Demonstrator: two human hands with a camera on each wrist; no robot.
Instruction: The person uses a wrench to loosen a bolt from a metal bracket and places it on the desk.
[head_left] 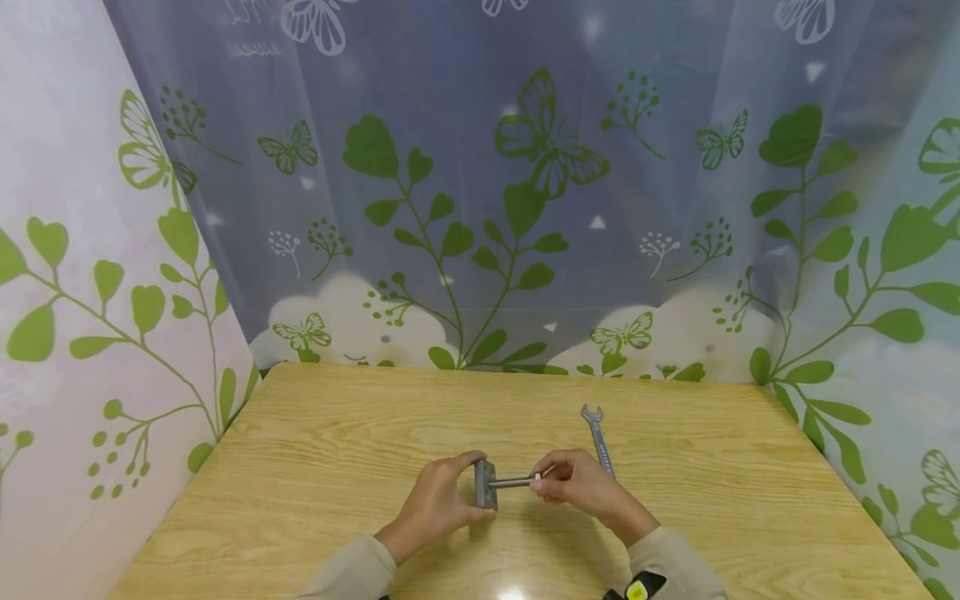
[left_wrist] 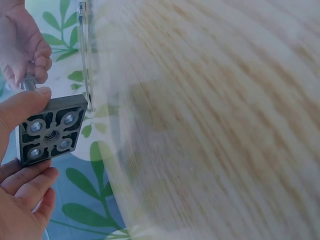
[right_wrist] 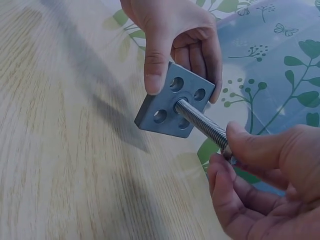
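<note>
My left hand [head_left: 438, 500] grips a square grey metal plate [right_wrist: 172, 102] by two opposite edges, thumb on one side and fingers on the other. The plate has a hole near each corner and a threaded hole [left_wrist: 51, 135] at its centre, seen from the back in the left wrist view. A long threaded bolt [right_wrist: 202, 122] stands in that centre hole, its shank reaching out toward my right hand [head_left: 581, 483]. The right thumb and fingers pinch the bolt at its head end. Both hands hold the parts above the wooden table.
An open-end wrench [head_left: 598, 437] lies on the wooden table [head_left: 360, 417], just beyond my right hand. A curtain [head_left: 465, 250] printed with leaves and butterflies stands behind the table's far edge and along both sides.
</note>
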